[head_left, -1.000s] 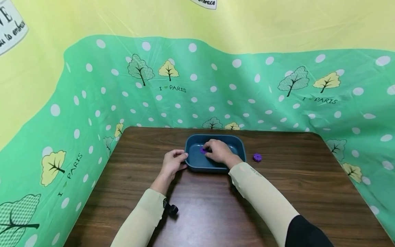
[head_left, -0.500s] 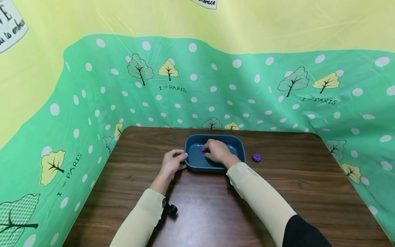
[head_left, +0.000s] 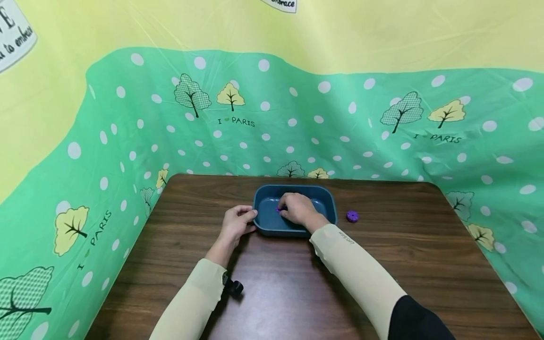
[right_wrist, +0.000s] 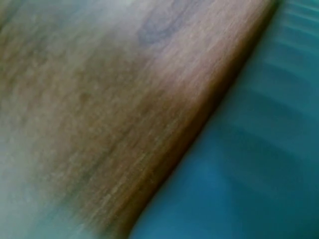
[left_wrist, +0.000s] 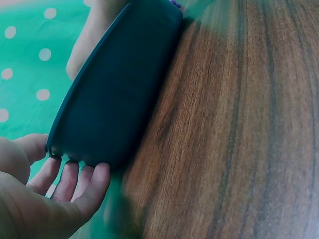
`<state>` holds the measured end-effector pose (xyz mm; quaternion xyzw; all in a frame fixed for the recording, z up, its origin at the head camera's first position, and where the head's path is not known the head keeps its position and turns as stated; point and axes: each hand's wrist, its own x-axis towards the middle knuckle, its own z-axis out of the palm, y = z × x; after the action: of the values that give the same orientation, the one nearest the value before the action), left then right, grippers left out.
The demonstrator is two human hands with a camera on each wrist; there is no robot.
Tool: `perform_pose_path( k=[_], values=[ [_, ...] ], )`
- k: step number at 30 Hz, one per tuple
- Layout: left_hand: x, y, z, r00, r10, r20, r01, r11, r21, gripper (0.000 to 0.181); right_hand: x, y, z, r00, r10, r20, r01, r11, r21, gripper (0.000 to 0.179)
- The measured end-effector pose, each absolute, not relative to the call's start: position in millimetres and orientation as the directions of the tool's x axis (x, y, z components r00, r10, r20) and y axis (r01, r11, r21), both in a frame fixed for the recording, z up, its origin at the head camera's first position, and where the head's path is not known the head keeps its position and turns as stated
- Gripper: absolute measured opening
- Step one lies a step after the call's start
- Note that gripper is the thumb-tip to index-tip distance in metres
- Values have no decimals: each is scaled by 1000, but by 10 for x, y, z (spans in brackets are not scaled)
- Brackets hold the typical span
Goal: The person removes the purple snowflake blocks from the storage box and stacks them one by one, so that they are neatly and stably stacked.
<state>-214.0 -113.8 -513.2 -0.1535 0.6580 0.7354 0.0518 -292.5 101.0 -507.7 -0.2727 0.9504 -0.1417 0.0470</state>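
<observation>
A dark blue rectangular tub [head_left: 272,232] with rounded corners stands on the table. My left hand [head_left: 237,225] grips its left end; in the left wrist view the thumb [left_wrist: 34,145] is at the rim and several fingertips touch the outer wall [left_wrist: 107,99]. Reaching into the tub, my right hand [head_left: 298,208] has its fingers bent down around a small purple piece [head_left: 278,209], mostly hidden by the fingers. Right of the tub lies a round purple disc [head_left: 352,216] with small holes. The right wrist view is blurred and shows only the tub wall [right_wrist: 249,164] and wood.
The brown wood-grain table [head_left: 276,293] extends around the tub, with its far edge close behind. A green and yellow printed cloth [head_left: 263,104] hangs at the back and sides. A small black device [head_left: 233,287] is strapped at the left wrist.
My right hand has shifted very slightly left inside the tub, and less of the purple piece shows under its fingers. The left hand keeps its grip on the tub.
</observation>
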Motion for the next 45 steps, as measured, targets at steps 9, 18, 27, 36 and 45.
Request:
perform_pose_path(
  k=[9,18,27,36,45],
  values=[
    [-2124,-1137,-5113,-944,-125,-305,-290,-125,949,31,-2919,983,-5021,-840,-539,-69,-506,822,-261,23],
    [-2122,-1120,-5087,-948,-126,-291,-277,-116,954,31,-2950,1000,-4977,-825,-560,-79,-529,813,-245,27],
    [-2129,-1120,-5091,-947,-125,-296,-283,-112,952,31,-2944,1047,-4972,-832,-553,-54,-508,796,-328,27],
    [-2123,-1121,-5117,-945,-122,-303,-291,-106,951,31,-2930,1155,-4994,-830,-558,-12,-493,742,-454,28],
    [-2125,-1133,-5122,-943,-121,-309,-297,-107,949,31,-2931,1345,-4931,-808,-585,70,-541,690,-481,24]
  ],
)
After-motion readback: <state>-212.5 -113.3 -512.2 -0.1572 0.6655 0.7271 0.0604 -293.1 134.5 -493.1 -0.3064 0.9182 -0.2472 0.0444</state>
